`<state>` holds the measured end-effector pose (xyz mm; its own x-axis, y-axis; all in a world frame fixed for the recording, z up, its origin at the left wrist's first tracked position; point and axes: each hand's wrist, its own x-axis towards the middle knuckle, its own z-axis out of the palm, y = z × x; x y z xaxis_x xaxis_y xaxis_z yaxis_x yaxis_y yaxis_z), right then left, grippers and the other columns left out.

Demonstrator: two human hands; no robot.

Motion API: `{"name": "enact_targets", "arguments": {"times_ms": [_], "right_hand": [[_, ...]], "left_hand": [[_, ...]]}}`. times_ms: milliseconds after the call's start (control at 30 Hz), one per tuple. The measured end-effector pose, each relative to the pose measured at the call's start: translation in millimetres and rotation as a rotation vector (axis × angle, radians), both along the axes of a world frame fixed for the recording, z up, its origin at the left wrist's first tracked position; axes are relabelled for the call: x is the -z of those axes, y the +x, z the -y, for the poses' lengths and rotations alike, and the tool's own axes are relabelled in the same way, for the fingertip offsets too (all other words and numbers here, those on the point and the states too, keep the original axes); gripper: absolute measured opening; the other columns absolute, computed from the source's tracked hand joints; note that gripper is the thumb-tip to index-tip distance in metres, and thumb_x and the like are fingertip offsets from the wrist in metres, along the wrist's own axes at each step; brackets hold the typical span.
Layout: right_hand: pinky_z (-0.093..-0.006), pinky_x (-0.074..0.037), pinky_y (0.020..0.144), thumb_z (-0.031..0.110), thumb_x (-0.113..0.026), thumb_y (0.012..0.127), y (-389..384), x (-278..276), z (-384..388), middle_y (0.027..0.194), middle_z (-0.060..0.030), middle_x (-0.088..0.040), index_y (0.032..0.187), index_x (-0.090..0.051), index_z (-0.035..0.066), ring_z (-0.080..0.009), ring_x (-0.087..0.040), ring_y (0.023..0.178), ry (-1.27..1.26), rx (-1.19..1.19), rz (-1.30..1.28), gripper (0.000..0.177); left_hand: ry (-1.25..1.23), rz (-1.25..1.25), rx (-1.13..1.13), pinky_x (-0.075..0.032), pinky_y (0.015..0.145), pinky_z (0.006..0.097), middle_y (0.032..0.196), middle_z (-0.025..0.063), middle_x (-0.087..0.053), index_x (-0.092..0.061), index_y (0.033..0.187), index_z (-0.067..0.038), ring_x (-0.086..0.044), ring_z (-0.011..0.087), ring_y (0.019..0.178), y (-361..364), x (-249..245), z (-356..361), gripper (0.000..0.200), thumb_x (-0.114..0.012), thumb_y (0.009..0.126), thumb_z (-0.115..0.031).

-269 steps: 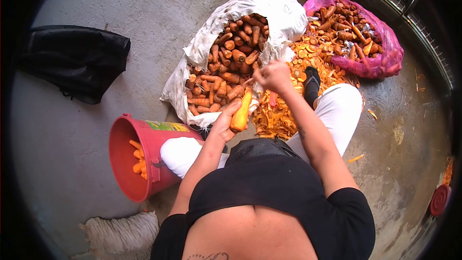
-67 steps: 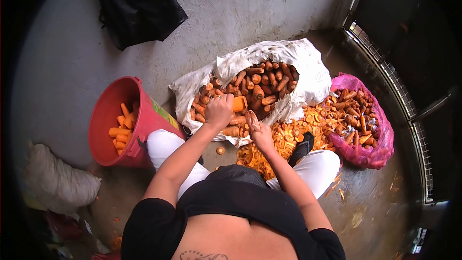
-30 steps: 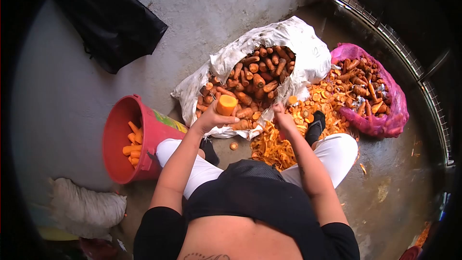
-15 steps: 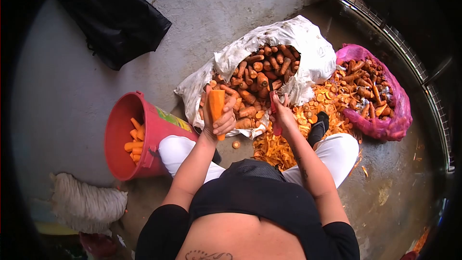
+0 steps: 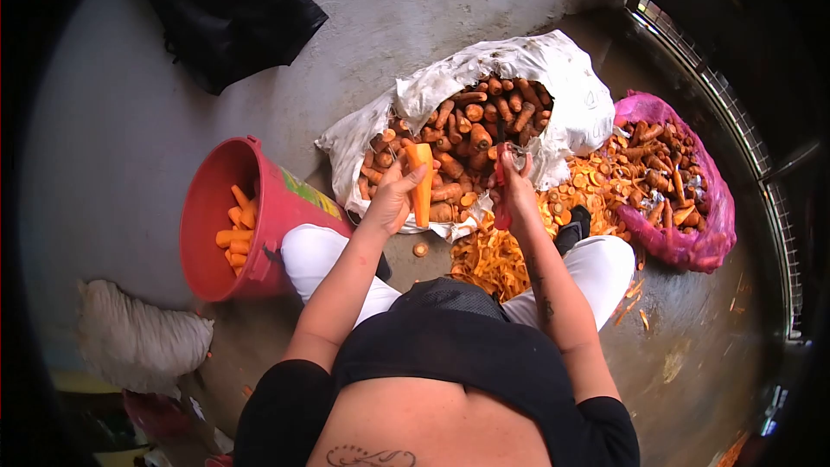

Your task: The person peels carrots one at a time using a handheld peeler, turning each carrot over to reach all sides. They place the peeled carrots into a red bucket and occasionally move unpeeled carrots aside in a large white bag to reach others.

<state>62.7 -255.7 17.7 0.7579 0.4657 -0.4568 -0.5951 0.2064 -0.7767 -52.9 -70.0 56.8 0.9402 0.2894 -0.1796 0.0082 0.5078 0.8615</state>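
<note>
A peeled orange carrot (image 5: 420, 183) is gripped in my left hand (image 5: 392, 199), its thick end up. My right hand (image 5: 519, 192) is closed around a red-handled tool (image 5: 501, 175) with a dark blade pointing up; part of it is hidden by the fingers. Just beyond both hands, a white sack (image 5: 575, 95) lies open with many unpeeled carrots (image 5: 480, 137) inside. Orange peelings (image 5: 493, 261) and cut carrot slices are heaped on the floor below my right hand. To the left, a red bucket (image 5: 290, 220) lies tilted with peeled carrots (image 5: 240, 223) in it.
A pink mesh sack (image 5: 722, 216) of carrots and scraps is at the right. A rolled pale sack (image 5: 143, 337) lies at the lower left. Black material (image 5: 229, 17) hangs against the wall. One carrot slice (image 5: 420, 249) is on the floor between my legs.
My left hand has shifted right with the carrot and turned, with its fingers now behind the carrot's side. My right hand has moved slightly. The whole view has shifted a little.
</note>
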Motion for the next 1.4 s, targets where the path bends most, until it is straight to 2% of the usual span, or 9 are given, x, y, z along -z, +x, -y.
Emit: {"name": "enact_targets", "arguments": {"times_ms": [267,433,600,733,900,1000,1167,1233,1400], "right_hand": [[-0.0244,-0.033,0.043,0.061,-0.061,0.080,15,4,-13,0.064,0.0000,-0.049,0.090,-0.052,0.011,-0.0114,-0.043,0.048,-0.038,0.088,0.168,0.052],[-0.0240,-0.033,0.047,0.055,-0.064,0.082,28,-2,-1,0.065,-0.0006,-0.050,0.085,-0.051,0.011,-0.0115,-0.044,0.051,0.057,0.076,0.163,0.046],[-0.0225,-0.034,0.046,0.053,-0.061,0.085,28,-14,2,0.065,0.0009,-0.049,0.085,-0.052,0.013,-0.0093,-0.042,0.051,0.033,0.115,0.193,0.041],[-0.0223,-0.035,0.045,0.050,-0.062,0.086,31,-13,0,0.066,0.0008,-0.049,0.089,-0.050,0.014,-0.0090,-0.043,0.049,0.031,0.143,0.241,0.038],[-0.0236,-0.034,0.038,0.050,-0.062,0.085,57,-17,7,0.054,0.0012,-0.047,0.076,-0.053,0.011,-0.0108,-0.043,0.041,-0.069,0.250,0.275,0.041],[-0.0239,-0.032,0.036,0.053,-0.053,0.089,80,-15,19,0.048,0.0006,-0.045,0.071,-0.053,0.012,-0.0112,-0.041,0.039,-0.210,0.223,0.349,0.046],[-0.0233,-0.033,0.044,0.055,-0.064,0.081,112,22,28,0.063,0.0001,-0.049,0.099,-0.051,0.008,-0.0093,-0.042,0.048,-0.208,0.106,0.220,0.051],[-0.0211,-0.031,0.046,0.047,-0.064,0.085,103,-1,6,0.065,0.0028,-0.047,0.108,-0.052,0.009,-0.0064,-0.041,0.051,-0.431,0.091,0.274,0.046],[-0.0216,-0.031,0.046,0.027,-0.071,0.083,106,13,-17,0.062,0.0027,-0.050,0.078,-0.059,0.006,-0.0053,-0.041,0.050,-0.389,-0.048,0.403,0.025]], "left_hand": [[1.089,0.090,-0.563,-0.048,0.084,0.0287,0.108,0.0078,-0.055,-0.042,0.122,-0.007,-0.059,0.0163,0.093,-18,11,-64,0.055,-0.074,0.077,-0.007],[1.679,0.031,-1.030,-0.041,0.099,0.0367,0.131,0.0159,-0.051,-0.043,0.133,-0.003,-0.050,0.0277,0.120,-81,-88,-141,0.058,-0.069,0.084,-0.018],[1.862,-0.590,-1.361,-0.040,0.098,0.0460,0.126,0.0158,-0.053,-0.039,0.139,-0.016,-0.051,0.0362,0.116,-157,-117,-221,0.060,-0.064,0.086,-0.030],[2.009,-1.277,-1.448,-0.012,0.106,0.0649,0.147,0.0222,-0.022,-0.020,0.146,-0.010,-0.035,0.0346,0.133,-198,-68,-297,0.074,-0.058,0.083,-0.019],[1.940,-1.063,-1.093,-0.011,0.106,0.0671,0.150,0.0254,-0.009,-0.019,0.145,-0.005,-0.020,0.0349,0.139,-144,-45,-264,0.075,-0.054,0.080,-0.013],[2.074,-0.725,-0.932,-0.023,0.103,0.0663,0.145,0.0198,-0.030,-0.040,0.137,-0.012,-0.030,0.0329,0.136,-93,-6,-257,0.052,-0.051,0.087,-0.014],[1.657,-0.530,-0.132,-0.047,0.089,0.0435,0.107,0.0233,-0.061,-0.054,0.120,-0.004,-0.059,0.0363,0.103,-22,47,-215,0.040,-0.057,0.085,-0.024],[1.440,-0.574,0.578,-0.044,0.094,0.0401,0.119,0.0221,-0.059,-0.051,0.127,-0.005,-0.057,0.0345,0.110,4,88,-201,0.055,-0.062,0.083,-0.038],[1.461,-0.706,0.653,-0.044,0.094,0.0400,0.122,0.0233,-0.056,-0.050,0.129,-0.007,-0.056,0.0357,0.112,28,121,-179,0.056,-0.060,0.084,-0.038]]}}
